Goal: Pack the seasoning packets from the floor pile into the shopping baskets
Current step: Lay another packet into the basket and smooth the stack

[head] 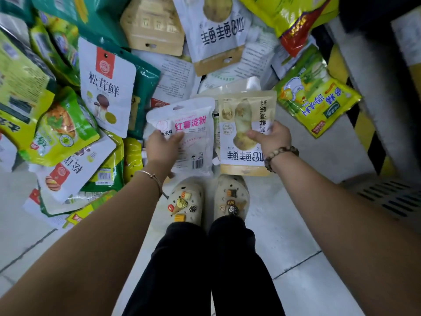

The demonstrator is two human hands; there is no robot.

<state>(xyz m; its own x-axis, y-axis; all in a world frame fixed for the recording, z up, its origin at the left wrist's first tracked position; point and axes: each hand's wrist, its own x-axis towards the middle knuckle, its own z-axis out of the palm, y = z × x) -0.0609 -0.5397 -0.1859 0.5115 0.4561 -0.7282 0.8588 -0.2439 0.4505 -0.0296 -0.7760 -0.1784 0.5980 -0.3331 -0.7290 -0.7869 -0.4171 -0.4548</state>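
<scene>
- Head view: a pale tiled floor [284, 247] carries a pile of seasoning packets [68, 99], ahead of 2 beige clogs [186, 201].
- The left hand [163, 147] pinches a white packet with pink lettering [196, 142] at the pile's near edge.
- The right hand [271, 139] pinches a beige packet [239, 119] just beside it.

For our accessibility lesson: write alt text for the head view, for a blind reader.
A person's left hand grips a white packet, right hand a tan packet, by a floor pile of packets; decorated clogs show below.
</scene>
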